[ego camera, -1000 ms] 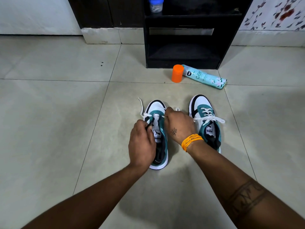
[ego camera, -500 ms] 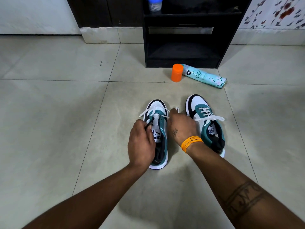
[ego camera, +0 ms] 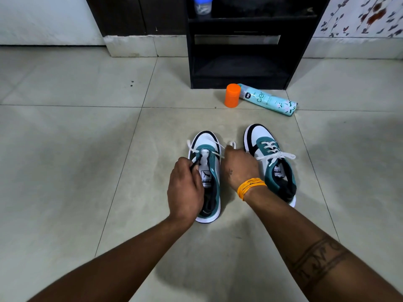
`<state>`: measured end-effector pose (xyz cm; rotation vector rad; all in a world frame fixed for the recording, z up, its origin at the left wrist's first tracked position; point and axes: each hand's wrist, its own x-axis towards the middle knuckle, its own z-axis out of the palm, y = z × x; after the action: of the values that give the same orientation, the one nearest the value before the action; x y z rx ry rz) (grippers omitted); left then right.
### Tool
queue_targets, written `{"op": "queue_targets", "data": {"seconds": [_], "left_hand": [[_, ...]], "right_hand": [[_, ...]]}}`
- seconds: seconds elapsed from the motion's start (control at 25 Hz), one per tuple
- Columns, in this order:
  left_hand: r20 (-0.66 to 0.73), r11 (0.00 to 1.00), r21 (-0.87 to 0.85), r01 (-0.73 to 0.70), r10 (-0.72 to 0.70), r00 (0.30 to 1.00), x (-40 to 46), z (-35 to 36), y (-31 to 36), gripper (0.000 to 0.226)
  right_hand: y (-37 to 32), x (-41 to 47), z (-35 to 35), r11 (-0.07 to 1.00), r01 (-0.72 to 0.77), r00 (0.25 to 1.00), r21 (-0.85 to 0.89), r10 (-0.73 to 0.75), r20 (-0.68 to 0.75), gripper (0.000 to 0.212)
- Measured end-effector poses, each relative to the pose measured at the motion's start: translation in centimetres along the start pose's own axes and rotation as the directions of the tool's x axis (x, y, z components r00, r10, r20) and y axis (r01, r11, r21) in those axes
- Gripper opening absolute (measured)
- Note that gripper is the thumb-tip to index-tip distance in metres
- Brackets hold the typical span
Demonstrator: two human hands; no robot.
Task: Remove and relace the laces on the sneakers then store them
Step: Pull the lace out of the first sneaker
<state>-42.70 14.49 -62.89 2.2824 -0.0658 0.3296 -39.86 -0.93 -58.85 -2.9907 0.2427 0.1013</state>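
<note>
Two teal, white and black sneakers stand side by side on the tiled floor. The left sneaker (ego camera: 212, 171) has a loose white lace (ego camera: 214, 154) crossing only its lowest eyelets. My left hand (ego camera: 185, 188) grips the left side of that shoe's upper near the tongue. My right hand (ego camera: 238, 165) sits between the shoes and pinches the lace's right end, which pokes out above my fingers. The right sneaker (ego camera: 272, 162) is fully laced and tied in a bow.
A black shelf unit (ego camera: 242, 44) stands against the wall ahead. An orange cap (ego camera: 233, 95) and a lying teal spray can (ego camera: 269, 102) are on the floor in front of it. A small blue-lidded jar (ego camera: 202, 4) sits on the shelf.
My right hand has drawn the lace to the right, away from the left sneaker. The lace's left end, which stuck up a second ago, now lies lower across the toe. My left hand stays put.
</note>
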Motion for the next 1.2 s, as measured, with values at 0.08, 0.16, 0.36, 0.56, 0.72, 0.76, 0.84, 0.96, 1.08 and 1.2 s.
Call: {"op": "queue_targets", "data": {"seconds": [0.08,0.16,0.36,0.56,0.72,0.76,0.84,0.96,1.08,1.2], "left_hand": [[0.002,1.000,-0.001,0.007,-0.007,1.000,0.1,-0.1,0.0,0.014],[-0.002,1.000,0.000,0.003,-0.003,1.000,0.1,0.0,0.1,0.013],[-0.006,1.000,0.005,0.003,-0.003,1.000,0.0,0.0,0.1,0.012],[0.012,1.000,0.007,0.024,-0.024,1.000,0.0,-0.2,0.1,0.012],[0.007,1.000,0.008,0.004,-0.004,1.000,0.0,-0.1,0.1,0.013],[0.005,1.000,0.009,0.001,-0.001,1.000,0.1,-0.1,0.1,0.012],[0.003,1.000,0.011,0.006,-0.006,1.000,0.1,-0.1,0.1,0.011],[0.016,1.000,0.015,0.009,-0.009,1.000,0.0,-0.1,0.3,0.011],[0.033,1.000,0.011,-0.008,0.008,0.999,0.2,-0.2,0.1,0.011],[0.065,1.000,-0.017,-0.011,0.013,0.998,0.4,-0.3,-0.2,0.018]], "right_hand": [[0.6,-0.3,0.2,0.997,-0.049,0.990,-0.063,0.057,0.130,0.030],[0.7,-0.3,0.2,0.998,-0.059,0.991,0.000,0.059,0.116,0.027],[-0.5,0.0,0.6,0.985,0.073,0.992,0.155,-0.055,-0.117,0.019],[1.4,-0.4,1.4,0.995,-0.095,0.987,-0.009,0.096,0.130,0.029],[0.9,-0.3,1.7,0.977,-0.055,0.997,0.207,0.066,-0.048,0.033],[0.5,-0.2,1.7,0.971,-0.002,0.996,0.240,0.025,-0.091,0.029],[0.4,-0.2,1.6,0.974,0.062,0.995,0.219,-0.043,-0.090,0.021],[1.6,0.1,2.1,0.998,-0.026,0.997,0.051,0.022,0.075,0.024],[2.1,0.1,2.5,0.995,-0.081,0.995,0.056,0.077,0.070,0.033],[1.8,0.7,2.2,0.971,-0.082,0.996,0.223,0.085,-0.004,0.043]]}}
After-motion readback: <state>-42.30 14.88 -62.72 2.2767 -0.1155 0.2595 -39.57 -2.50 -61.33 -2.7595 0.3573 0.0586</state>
